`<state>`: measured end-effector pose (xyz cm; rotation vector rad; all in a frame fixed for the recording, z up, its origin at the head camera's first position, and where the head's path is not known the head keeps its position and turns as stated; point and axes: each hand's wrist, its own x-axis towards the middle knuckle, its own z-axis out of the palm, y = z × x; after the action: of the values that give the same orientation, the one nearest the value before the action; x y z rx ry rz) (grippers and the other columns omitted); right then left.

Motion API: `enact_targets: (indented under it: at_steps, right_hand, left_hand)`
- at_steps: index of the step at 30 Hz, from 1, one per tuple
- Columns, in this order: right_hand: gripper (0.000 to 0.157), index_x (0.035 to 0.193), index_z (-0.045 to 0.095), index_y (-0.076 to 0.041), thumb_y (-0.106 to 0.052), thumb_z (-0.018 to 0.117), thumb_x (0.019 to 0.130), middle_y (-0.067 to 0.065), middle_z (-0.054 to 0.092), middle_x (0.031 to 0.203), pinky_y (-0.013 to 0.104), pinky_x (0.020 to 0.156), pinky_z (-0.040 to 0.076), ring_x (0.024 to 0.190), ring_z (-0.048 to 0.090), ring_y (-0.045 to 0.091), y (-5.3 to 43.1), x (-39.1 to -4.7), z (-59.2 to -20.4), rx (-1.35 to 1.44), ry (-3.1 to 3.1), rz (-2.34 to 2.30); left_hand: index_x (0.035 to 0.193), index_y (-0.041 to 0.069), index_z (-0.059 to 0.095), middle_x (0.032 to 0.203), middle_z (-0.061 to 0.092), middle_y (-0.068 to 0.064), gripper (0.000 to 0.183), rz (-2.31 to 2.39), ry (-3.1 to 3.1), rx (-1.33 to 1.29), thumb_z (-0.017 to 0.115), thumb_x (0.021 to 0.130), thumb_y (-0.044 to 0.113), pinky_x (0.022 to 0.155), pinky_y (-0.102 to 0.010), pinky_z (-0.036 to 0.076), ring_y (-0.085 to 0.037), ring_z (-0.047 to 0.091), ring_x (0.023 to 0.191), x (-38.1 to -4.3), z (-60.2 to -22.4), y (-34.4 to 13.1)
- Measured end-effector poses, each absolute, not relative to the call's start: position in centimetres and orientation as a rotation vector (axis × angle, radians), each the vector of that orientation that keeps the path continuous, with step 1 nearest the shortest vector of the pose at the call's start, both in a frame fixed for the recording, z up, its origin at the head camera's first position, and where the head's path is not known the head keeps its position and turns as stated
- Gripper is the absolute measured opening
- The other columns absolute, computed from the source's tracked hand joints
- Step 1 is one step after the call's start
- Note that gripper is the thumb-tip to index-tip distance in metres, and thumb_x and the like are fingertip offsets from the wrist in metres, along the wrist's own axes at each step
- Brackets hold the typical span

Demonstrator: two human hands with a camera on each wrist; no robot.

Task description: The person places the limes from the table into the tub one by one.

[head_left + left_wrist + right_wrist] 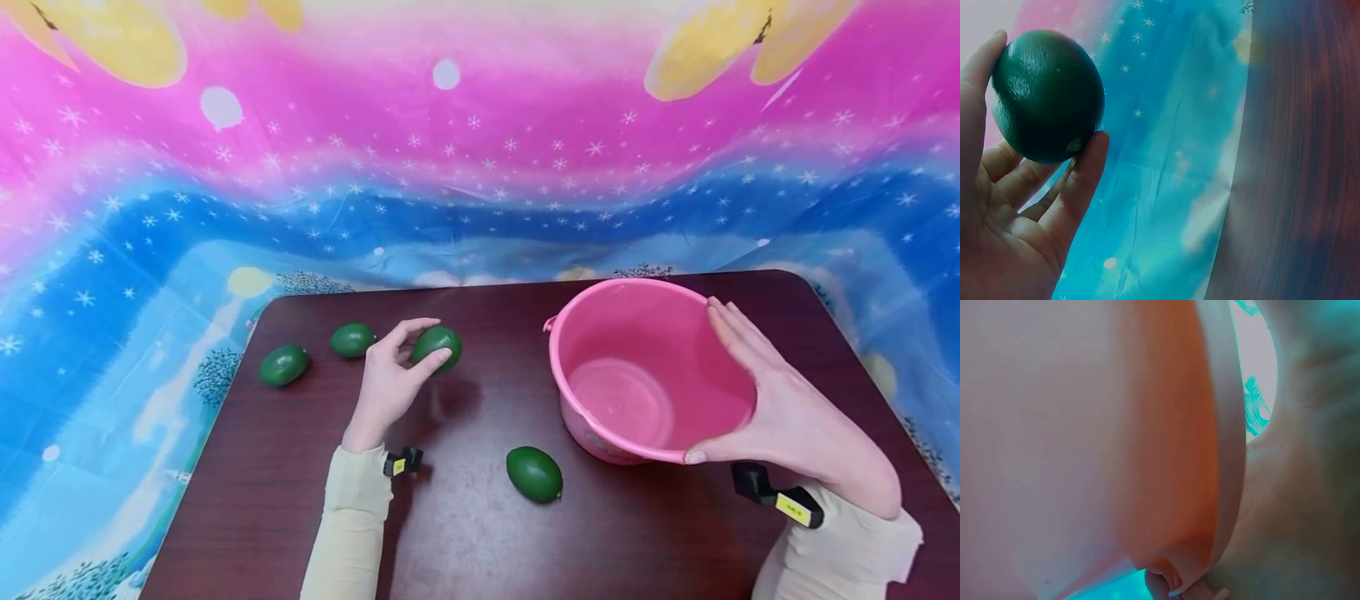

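My left hand [390,375] pinches a green lime [437,346] between thumb and fingertips, raised over the table. The left wrist view shows that glossy lime [1047,94] up close, with the fingers [1079,194] supporting it from below. On the right is a pink bucket [592,417], its mouth facing up and its inside bare. My right hand [787,408] grips the bucket's right rim, thumb at the near side and fingers at the far side. In the right wrist view the bucket's rim [1230,425] crosses close to the palm.
Two more limes, one at the far left [283,366] and one beside it [352,341], lie left of my left hand. Another lime [534,474] lies in front of the bucket. Behind the dark wooden table [465,533] hangs a colourful snowflake-patterned cloth [480,183].
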<state>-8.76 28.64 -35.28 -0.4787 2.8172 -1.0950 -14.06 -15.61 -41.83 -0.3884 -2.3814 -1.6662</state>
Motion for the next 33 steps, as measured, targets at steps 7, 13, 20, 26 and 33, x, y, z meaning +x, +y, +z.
enact_targets:
  at_steps: [7,13,20,26,33]
  right_hand:
    - [0.144,0.164,0.006,-0.039,-0.028,0.102,0.057,0.002,0.016,0.164,0.028,0.066,0.057,0.136,0.023,0.038,28.6,-8.7,-35.5,-0.443,2.768,-1.193]
    - [0.145,0.165,0.007,-0.035,-0.032,0.103,0.056,0.003,0.014,0.166,0.027,0.068,0.055,0.140,0.022,0.041,28.7,-8.8,-35.6,-0.483,2.816,-1.132]
    - [0.145,0.165,0.008,-0.028,-0.037,0.102,0.056,0.003,0.011,0.168,0.037,0.073,0.056,0.146,0.017,0.042,28.9,-9.0,-35.7,-0.533,2.886,-1.030]
    - [0.145,0.165,0.009,-0.021,-0.034,0.103,0.056,0.008,0.011,0.168,0.053,0.073,0.056,0.145,0.017,0.047,29.1,-9.2,-35.9,-0.613,2.897,-1.029]
    - [0.145,0.165,0.011,-0.024,-0.034,0.103,0.054,0.005,0.015,0.167,0.030,0.074,0.053,0.143,0.021,0.044,29.1,-9.2,-35.9,-0.586,2.903,-1.037]
  left_hand:
    - [0.134,0.016,0.066,0.113,0.071,-0.005,0.039,-1.641,-2.355,-0.420,0.073,0.096,0.014,0.076,-0.037,0.058,-0.019,0.068,0.096,-14.9,-43.2,-15.5]
    - [0.132,0.024,0.067,0.115,0.071,0.002,0.038,-1.646,-2.312,-0.465,0.075,0.095,0.022,0.076,-0.033,0.059,-0.016,0.069,0.099,-14.8,-42.8,-14.8]
    - [0.131,0.026,0.067,0.116,0.070,0.005,0.039,-1.653,-2.283,-0.498,0.078,0.094,0.024,0.075,-0.034,0.059,-0.016,0.069,0.099,-14.8,-42.2,-14.2]
    - [0.131,0.021,0.067,0.116,0.070,0.002,0.042,-1.671,-2.280,-0.474,0.080,0.091,0.015,0.076,-0.035,0.059,-0.016,0.069,0.100,-14.8,-42.0,-13.7]
    - [0.128,0.007,0.067,0.116,0.070,-0.007,0.040,-1.670,-2.270,-0.486,0.079,0.090,0.006,0.077,-0.042,0.059,-0.019,0.069,0.098,-13.4,-39.2,-12.6]
